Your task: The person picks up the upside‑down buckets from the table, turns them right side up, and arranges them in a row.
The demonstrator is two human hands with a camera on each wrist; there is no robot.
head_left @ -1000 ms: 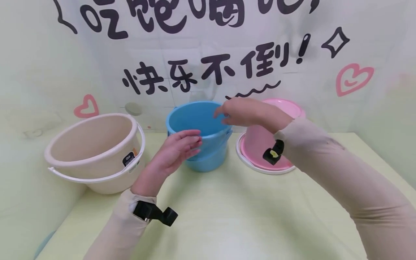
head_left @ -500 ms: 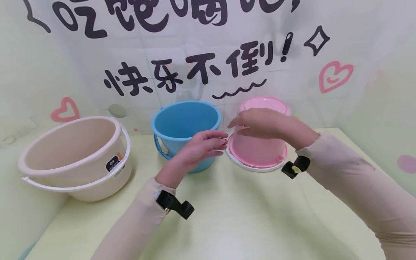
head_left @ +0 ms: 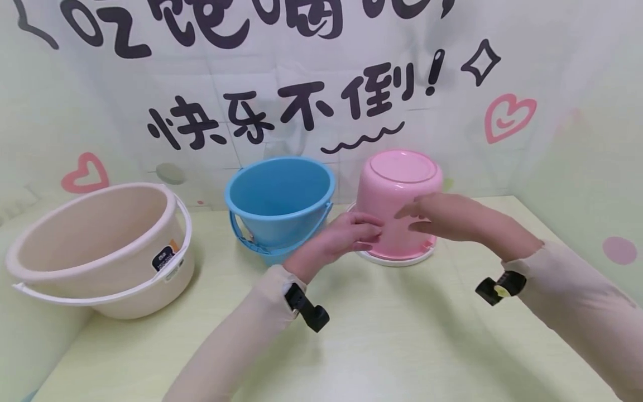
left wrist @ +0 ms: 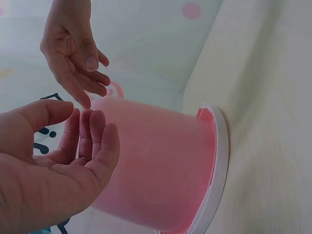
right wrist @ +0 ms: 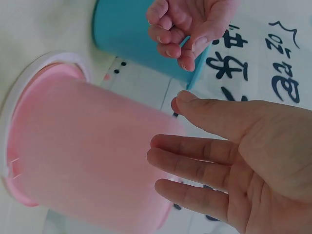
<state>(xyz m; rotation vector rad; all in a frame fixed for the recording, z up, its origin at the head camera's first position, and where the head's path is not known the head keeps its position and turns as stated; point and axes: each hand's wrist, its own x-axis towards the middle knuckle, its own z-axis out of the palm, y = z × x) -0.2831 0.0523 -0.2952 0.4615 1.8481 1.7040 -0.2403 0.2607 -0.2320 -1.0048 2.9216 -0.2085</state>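
A pink bucket (head_left: 400,181) stands upside down on the table, its white handle (head_left: 397,262) lying round the rim at the bottom. In the head view my left hand (head_left: 344,237) is in front of its left side, fingers loosely bent and holding nothing. My right hand (head_left: 452,215) is before its right side, fingers extended, also holding nothing. Both wrist views show the pink bucket's wall just beyond the fingertips, with the two hands facing each other. To the left, an upright blue bucket (head_left: 273,223) has its handle hanging down, partly hidden behind my left forearm.
A large cream bucket (head_left: 125,279) with a white handle stands upright at the left. Behind the buckets is a white wall sheet (head_left: 281,61) with black lettering and pink hearts. The pale table (head_left: 382,335) reaches back to that wall.
Both hands have moved right, from the blue bucket to in front of the pink one, and lowered somewhat. The head view has turned a little to the right; the buckets stay where they stood.
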